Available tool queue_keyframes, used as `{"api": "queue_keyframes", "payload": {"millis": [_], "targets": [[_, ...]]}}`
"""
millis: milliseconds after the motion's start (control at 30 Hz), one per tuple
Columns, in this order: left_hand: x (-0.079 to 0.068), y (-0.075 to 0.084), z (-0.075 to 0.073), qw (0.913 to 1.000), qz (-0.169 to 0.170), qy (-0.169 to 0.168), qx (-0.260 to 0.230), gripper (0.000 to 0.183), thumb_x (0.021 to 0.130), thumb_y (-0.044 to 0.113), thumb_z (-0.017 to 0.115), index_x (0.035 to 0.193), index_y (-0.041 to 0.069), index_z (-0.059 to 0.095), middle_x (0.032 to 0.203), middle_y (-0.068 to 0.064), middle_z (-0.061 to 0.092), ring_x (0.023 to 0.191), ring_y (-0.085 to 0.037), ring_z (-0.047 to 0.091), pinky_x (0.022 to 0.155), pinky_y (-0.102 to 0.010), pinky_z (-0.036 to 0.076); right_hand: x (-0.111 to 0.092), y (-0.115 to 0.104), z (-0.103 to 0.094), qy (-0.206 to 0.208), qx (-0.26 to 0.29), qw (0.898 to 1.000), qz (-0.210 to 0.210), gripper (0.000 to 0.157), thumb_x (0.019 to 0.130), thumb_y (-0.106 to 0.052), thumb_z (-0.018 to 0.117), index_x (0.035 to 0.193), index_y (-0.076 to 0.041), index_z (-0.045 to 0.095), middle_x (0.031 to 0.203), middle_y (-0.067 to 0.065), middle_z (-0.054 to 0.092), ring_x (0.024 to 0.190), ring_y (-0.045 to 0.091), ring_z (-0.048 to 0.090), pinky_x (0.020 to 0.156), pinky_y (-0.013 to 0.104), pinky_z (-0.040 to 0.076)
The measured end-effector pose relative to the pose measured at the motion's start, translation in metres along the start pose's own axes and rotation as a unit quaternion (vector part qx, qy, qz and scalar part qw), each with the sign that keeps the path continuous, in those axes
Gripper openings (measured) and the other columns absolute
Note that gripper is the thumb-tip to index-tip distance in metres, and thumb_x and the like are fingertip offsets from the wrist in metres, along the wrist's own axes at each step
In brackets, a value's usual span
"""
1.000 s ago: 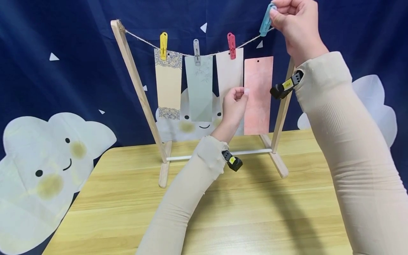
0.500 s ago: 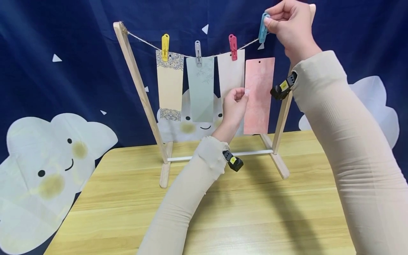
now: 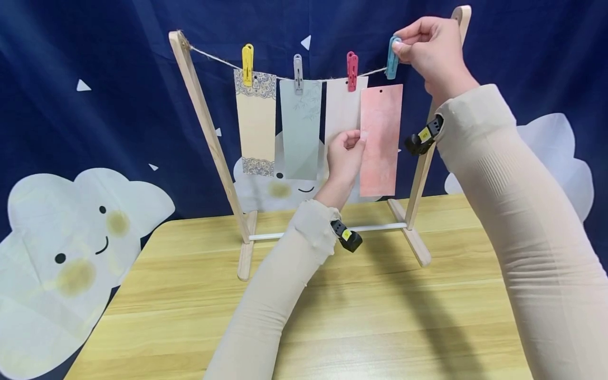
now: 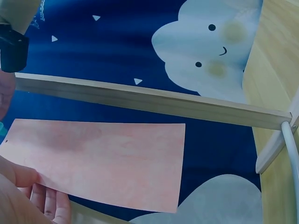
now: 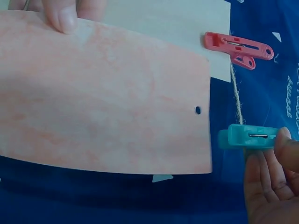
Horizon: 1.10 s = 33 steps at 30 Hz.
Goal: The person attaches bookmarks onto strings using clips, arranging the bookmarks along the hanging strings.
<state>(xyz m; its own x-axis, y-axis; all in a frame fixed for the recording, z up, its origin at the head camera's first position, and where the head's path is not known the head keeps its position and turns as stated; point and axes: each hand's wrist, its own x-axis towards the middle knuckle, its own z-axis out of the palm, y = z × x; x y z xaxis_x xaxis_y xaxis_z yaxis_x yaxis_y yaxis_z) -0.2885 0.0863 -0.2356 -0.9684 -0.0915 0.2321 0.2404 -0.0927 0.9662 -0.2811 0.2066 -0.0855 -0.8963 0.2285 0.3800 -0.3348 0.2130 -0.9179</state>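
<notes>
My left hand (image 3: 345, 158) pinches the left edge of a pink paper bookmark (image 3: 381, 142), which has a small hole near its top. It hangs just below the twine (image 3: 375, 72), partly overlapping a white bookmark (image 3: 336, 105). Above and to the right, my right hand (image 3: 434, 55) pinches a blue clothespin (image 3: 392, 58) by its upper end. In the right wrist view the clothespin (image 5: 252, 136) sits over the twine, its tip apart from the pink bookmark's top edge (image 5: 209, 140). The left wrist view shows my thumb on the face of the pink bookmark (image 4: 107, 163).
Yellow (image 3: 247, 66), grey (image 3: 298, 74) and red (image 3: 352, 71) clothespins hold a patterned cream bookmark (image 3: 256, 126), a green bookmark (image 3: 301, 137) and the white one on the twine. A wooden frame (image 3: 204, 126) with a white crossbar (image 3: 266, 237) stands on the wooden table (image 3: 190, 316).
My right hand has lowered the blue clothespin to the level of the twine, pulling slightly left. My left hand has shifted the pink bookmark a little to the left, over the white one's edge.
</notes>
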Motion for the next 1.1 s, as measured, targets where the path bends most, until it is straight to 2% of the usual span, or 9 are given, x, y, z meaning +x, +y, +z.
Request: {"api": "queue_keyframes", "payload": {"millis": [433, 567, 800, 1100], "targets": [[0.003, 0.007, 0.004, 0.9999, 0.015, -0.005, 0.002, 0.009, 0.091, 0.012, 0.063, 0.097, 0.006, 0.066, 0.087, 0.0, 0.063, 0.079, -0.008, 0.056, 0.067, -0.015, 0.048, 0.006, 0.001, -0.005, 0.004, -0.014, 0.999, 0.033, 0.008, 0.082, -0.017, 0.069, 0.087, -0.012, 0.07, 0.083, -0.005, 0.064, 0.08, 0.01, 0.057, 0.1, 0.026, 0.04], [0.003, 0.01, 0.004, 0.9998, 0.017, -0.004, -0.006, 0.009, 0.091, 0.011, 0.063, 0.098, 0.006, 0.066, 0.088, 0.0, 0.063, 0.079, -0.007, 0.056, 0.067, -0.015, 0.049, 0.007, 0.001, -0.006, 0.003, -0.021, 0.999, 0.038, 0.009, 0.082, -0.018, 0.07, 0.088, -0.012, 0.071, 0.085, -0.005, 0.064, 0.081, 0.01, 0.057, 0.103, 0.027, 0.037], [0.005, 0.012, 0.005, 0.9985, 0.015, -0.006, -0.052, 0.011, 0.089, 0.003, 0.061, 0.1, 0.002, 0.066, 0.088, -0.001, 0.061, 0.078, -0.007, 0.054, 0.067, -0.015, 0.048, 0.008, 0.002, -0.007, -0.008, -0.031, 0.999, 0.036, 0.008, 0.083, -0.017, 0.07, 0.088, -0.011, 0.072, 0.088, -0.004, 0.064, 0.082, 0.009, 0.057, 0.107, 0.028, 0.034], [0.005, 0.014, 0.004, 0.9992, 0.013, -0.001, -0.038, 0.011, 0.09, 0.005, 0.062, 0.099, 0.003, 0.066, 0.088, -0.001, 0.062, 0.079, -0.007, 0.054, 0.068, -0.015, 0.049, 0.006, 0.001, -0.009, -0.023, -0.068, 0.997, 0.035, 0.017, 0.084, -0.022, 0.069, 0.097, -0.011, 0.072, 0.091, -0.006, 0.061, 0.088, 0.009, 0.054, 0.112, 0.032, 0.025]]}}
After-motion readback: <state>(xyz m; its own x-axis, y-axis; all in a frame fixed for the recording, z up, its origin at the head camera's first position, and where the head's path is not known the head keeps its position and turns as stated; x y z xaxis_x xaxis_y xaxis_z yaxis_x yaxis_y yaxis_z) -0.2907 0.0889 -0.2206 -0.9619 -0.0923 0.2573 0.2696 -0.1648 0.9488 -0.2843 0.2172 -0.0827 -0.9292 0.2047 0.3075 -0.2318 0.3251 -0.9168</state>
